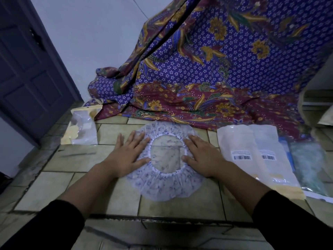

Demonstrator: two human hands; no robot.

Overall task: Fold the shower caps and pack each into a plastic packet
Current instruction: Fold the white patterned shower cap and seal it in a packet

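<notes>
Both my palms press a shower cap flat on the tiled floor.

A purple batik cloth [225, 69] drapes behind the tiled floor [72, 186]. The printed shower cap [162, 188] lies spread, elastic opening up. Barcoded plastic packets [239, 150] overlap just right of it; a filled packet [81, 127], perhaps already packed, lies left. My left hand [128, 156] and right hand [201, 156] rest with fingers splayed wide, gripping nothing.

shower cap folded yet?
No. The shower cap lies spread out round and flat on the tiled floor, with the left hand and right hand pressed on its sides.
</notes>
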